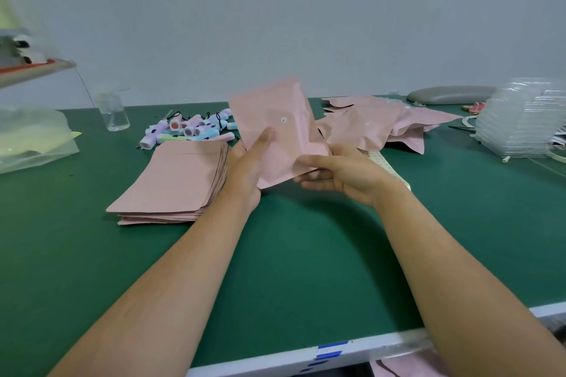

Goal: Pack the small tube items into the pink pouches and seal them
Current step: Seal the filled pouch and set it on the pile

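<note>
- Table (306, 269): green mat. Blue tape marks (332, 349) on the near edge carry no writing I can read.
- Stack (171, 184): flat pink pouches, left of the hands. The left wrist is just beside its right edge. Risk, as I judge it: a swing of that arm fans the top sheets out of square.
- Pile (386, 125): puffed pouches behind the right hand, likely the packed ones. They lie loose and overlapping, so one dropped carelessly on top could slide toward the clear trays (520, 122).
- Pouch (281, 131): held above the table between both hands, tilted, far edge blurred. Cannot tell whether a tube is inside or whether the mouth is closed. Main risk: sealing it empty, or a tube slipping out if the open end tips down. A crooked fold would leave the seal weak.
- Right hand (343, 174): grips the pouch's lower right corner, fingers curled under it, thumb on top.
- Left hand (249, 162): grips the pouch's left edge, thumb pressed on the front face.
- Tubes (190, 128): pastel heap behind the stack, well apart from the hands. They look round-bodied, so a careless grab may roll some off the heap.
- Dot (283, 120): small white spot on the pouch's face; nothing on it is legible. No brand or label reads anywhere on the pouches or tubes.
</note>
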A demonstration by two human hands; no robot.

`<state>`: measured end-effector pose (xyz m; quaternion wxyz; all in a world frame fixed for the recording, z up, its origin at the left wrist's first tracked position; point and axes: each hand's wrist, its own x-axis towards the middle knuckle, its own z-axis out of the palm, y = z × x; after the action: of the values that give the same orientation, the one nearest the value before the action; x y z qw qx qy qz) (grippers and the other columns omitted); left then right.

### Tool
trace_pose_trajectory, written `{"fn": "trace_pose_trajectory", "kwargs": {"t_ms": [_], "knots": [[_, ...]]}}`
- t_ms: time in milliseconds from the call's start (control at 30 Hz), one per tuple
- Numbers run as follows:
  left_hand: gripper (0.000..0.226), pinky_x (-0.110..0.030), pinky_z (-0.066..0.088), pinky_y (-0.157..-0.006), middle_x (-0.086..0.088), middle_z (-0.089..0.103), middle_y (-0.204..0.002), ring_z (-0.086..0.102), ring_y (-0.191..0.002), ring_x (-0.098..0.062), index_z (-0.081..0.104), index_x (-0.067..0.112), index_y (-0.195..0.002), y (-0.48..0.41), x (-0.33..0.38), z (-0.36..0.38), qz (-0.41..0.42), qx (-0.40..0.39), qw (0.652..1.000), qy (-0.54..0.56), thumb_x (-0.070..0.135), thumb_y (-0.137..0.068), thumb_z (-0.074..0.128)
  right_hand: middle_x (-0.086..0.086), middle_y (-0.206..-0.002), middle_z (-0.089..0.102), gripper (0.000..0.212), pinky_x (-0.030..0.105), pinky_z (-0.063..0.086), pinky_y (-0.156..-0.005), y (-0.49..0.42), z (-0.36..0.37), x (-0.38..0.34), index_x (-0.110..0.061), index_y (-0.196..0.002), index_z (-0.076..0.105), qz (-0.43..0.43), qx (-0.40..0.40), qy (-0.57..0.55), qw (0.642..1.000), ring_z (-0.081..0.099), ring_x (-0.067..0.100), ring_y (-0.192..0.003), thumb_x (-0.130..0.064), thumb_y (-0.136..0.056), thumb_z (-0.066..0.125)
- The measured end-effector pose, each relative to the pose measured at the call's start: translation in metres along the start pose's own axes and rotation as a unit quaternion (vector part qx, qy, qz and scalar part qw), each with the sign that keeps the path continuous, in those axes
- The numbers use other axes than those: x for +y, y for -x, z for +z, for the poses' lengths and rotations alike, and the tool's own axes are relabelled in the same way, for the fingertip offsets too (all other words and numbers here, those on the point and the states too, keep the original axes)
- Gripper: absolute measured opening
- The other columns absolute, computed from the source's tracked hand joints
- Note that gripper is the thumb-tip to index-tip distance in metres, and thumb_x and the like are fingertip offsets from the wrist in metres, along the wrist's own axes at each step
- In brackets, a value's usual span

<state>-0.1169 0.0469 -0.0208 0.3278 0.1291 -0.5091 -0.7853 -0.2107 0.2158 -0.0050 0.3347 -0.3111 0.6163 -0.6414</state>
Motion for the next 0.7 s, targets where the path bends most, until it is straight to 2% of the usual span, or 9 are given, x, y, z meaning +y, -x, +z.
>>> {"fn": "trace_pose_trajectory", "kwargs": {"t_ms": [133, 200, 300, 400, 500, 567, 700], "knots": [[0.039, -0.049, 0.056, -0.104, -0.005, 0.075, -0.128, 0.071, -0.121, -0.026, 0.066, 0.014, -0.135, 0.000, 0.001, 0.001, -0.018, -0.001, 1.000, 0.014, 0.031, -0.099, 0.072, 0.013, -0.092, 0.076, 0.022, 0.029, 0.061, -0.074, -0.003, -0.003, 0.000, -0.004, -0.102, 0.075, -0.047, 0.066, 0.000, 0.997, 0.074, 0.019, -0.077, -0.021, -0.090, 0.081], [0.048, -0.043, 0.060, -0.095, -0.001, 0.075, -0.129, 0.070, -0.123, -0.026, 0.061, 0.018, -0.142, 0.001, 0.002, 0.001, -0.040, 0.001, 0.999, 0.017, 0.036, -0.099, 0.071, 0.011, -0.090, 0.075, 0.021, 0.027, 0.059, -0.069, -0.003, -0.007, -0.004, -0.004, -0.100, 0.075, -0.071, 0.130, -0.014, 0.989, 0.070, 0.017, -0.069, -0.021, -0.089, 0.081], [0.054, -0.034, 0.065, -0.077, -0.002, 0.075, -0.127, 0.075, -0.111, -0.026, 0.048, 0.016, -0.152, 0.000, 0.002, -0.002, -0.058, 0.001, 0.998, 0.030, 0.032, -0.103, 0.066, 0.008, -0.082, 0.072, 0.023, 0.026, 0.058, -0.063, -0.003, -0.021, -0.013, -0.002, -0.101, 0.072, -0.102, 0.245, -0.049, 0.963, 0.066, 0.016, -0.061, -0.016, -0.085, 0.082], [0.055, -0.033, 0.066, -0.073, -0.004, 0.076, -0.124, 0.078, -0.105, -0.027, 0.043, 0.013, -0.154, 0.003, 0.003, -0.002, -0.060, -0.005, 0.998, 0.023, 0.027, -0.105, 0.062, 0.003, -0.071, 0.069, 0.024, 0.026, 0.057, -0.058, -0.002, -0.042, -0.019, 0.000, -0.098, 0.068, -0.110, 0.331, -0.072, 0.934, 0.063, 0.015, -0.056, -0.009, -0.081, 0.083], [0.060, -0.035, 0.066, -0.077, -0.004, 0.076, -0.125, 0.078, -0.102, -0.027, 0.038, 0.016, -0.156, 0.004, 0.001, 0.001, -0.057, -0.011, 0.998, 0.008, 0.021, -0.102, 0.065, 0.002, -0.067, 0.068, 0.016, 0.022, 0.052, -0.052, 0.000, -0.070, -0.021, -0.001, -0.092, 0.068, -0.126, 0.380, -0.110, 0.910, 0.063, 0.014, -0.057, -0.004, -0.082, 0.079], [0.071, -0.036, 0.065, -0.077, -0.005, 0.074, -0.126, 0.079, -0.100, -0.028, 0.031, 0.021, -0.157, 0.005, 0.000, 0.004, -0.061, -0.004, 0.998, 0.003, 0.017, -0.098, 0.070, 0.003, -0.075, 0.072, 0.009, 0.020, 0.051, -0.053, 0.001, -0.087, -0.018, -0.003, -0.097, 0.070, -0.145, 0.407, -0.127, 0.893, 0.067, 0.013, -0.061, -0.005, -0.089, 0.073], [0.080, -0.035, 0.066, -0.072, -0.007, 0.068, -0.134, 0.079, -0.096, -0.028, 0.025, 0.025, -0.160, 0.001, -0.001, 0.005, -0.069, 0.012, 0.997, 0.008, 0.013, -0.096, 0.072, 0.001, -0.100, 0.080, 0.023, 0.026, 0.052, -0.059, 0.004, -0.105, -0.006, -0.004, -0.116, 0.068, -0.128, 0.391, -0.105, 0.905, 0.078, 0.017, -0.091, -0.015, -0.096, 0.067]]}}
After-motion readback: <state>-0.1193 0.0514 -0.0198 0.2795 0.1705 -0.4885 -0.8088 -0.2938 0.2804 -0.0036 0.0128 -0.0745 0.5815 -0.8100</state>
